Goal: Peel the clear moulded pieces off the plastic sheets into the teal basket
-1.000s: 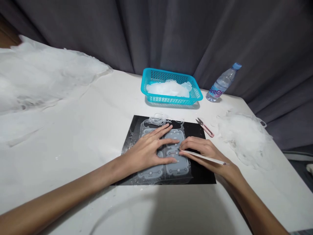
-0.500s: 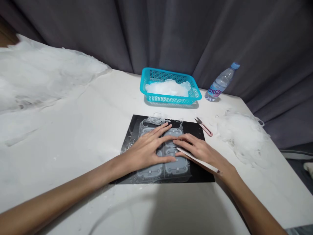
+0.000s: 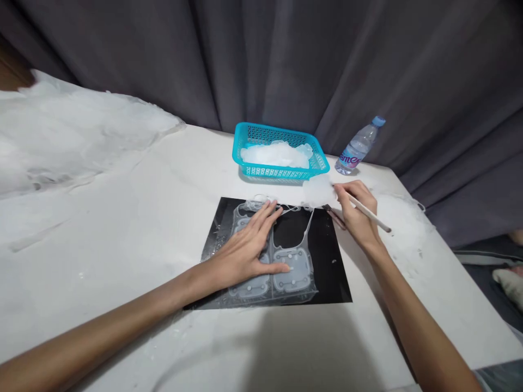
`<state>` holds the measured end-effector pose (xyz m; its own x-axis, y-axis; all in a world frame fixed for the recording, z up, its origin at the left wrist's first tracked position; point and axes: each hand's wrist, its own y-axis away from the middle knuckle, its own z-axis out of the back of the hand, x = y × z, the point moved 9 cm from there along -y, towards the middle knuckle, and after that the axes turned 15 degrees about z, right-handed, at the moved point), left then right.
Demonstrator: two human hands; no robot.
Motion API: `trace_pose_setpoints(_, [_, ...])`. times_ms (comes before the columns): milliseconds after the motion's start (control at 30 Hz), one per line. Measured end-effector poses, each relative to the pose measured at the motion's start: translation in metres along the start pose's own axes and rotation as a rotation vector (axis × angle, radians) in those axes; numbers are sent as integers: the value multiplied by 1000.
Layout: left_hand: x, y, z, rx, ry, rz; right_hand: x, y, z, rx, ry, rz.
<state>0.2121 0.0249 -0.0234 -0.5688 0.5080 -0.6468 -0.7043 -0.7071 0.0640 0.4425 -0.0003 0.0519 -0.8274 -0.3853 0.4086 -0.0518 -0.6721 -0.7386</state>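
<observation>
My left hand (image 3: 249, 247) lies flat with fingers spread on a translucent moulded sheet (image 3: 294, 269) with rounded-square panels. Beneath the sheet is a black mat (image 3: 333, 272). Black shows through a gap in the sheet's upper right part, bordered by a thin strip. My right hand (image 3: 359, 209) is closed, pinching a thin whitish translucent piece (image 3: 320, 190) above the table, just in front of the basket. A slim white stick-like tool (image 3: 370, 212) is also held in it, slanting back over the hand. Small thread snips (image 3: 335, 218) lie partly hidden beneath that hand.
A blue perforated basket (image 3: 281, 173) holds whitish translucent pieces (image 3: 275, 154). To its right stands a water bottle (image 3: 358, 147). A heap of translucent scraps (image 3: 404, 220) lies at the right, and a large pile of whitish plastic (image 3: 81, 128) at the left. A grey curtain (image 3: 261, 65) hangs behind.
My right hand has lifted off the sheet and moved up and right with a translucent piece. A gap now shows in the sheet there. My left hand stays in place.
</observation>
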Motion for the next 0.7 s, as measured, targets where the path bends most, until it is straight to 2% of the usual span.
trace_pose_setpoints(100, [-7, 8, 23, -185, 95, -35, 20, 9, -3, 71, -146, -44])
trace_pose_setpoints(167, [-7, 9, 32, -219, 201, 26, 47, 19, -13, 155, -254, -39])
trace_pose_setpoints(200, [-5, 6, 32, -167, 285, 83, 61, 24, -18, 191, -300, -29])
trace_pose_setpoints(267, [-2, -3, 16, 69, 498, 220, 85, 33, -28, 270, -390, 0])
trace_pose_setpoints(333, [0, -9, 0, 287, 691, 326, 101, 40, -39, 385, -494, 23])
trace_pose_setpoints(367, [1, -12, -4, 340, 762, 348, 105, 43, -43, 444, -539, 26])
trace_pose_setpoints(467, [5, -18, -3, 360, 887, 327, 98, 44, -40, 526, -559, -13])
trace_pose_setpoints(567, [9, -17, -3, 399, 941, 320, 76, 37, -25, 447, -435, -39])
trace_pose_setpoints(700, [8, -15, -2, 421, 975, 326, 59, 37, -17, 300, -169, 57])
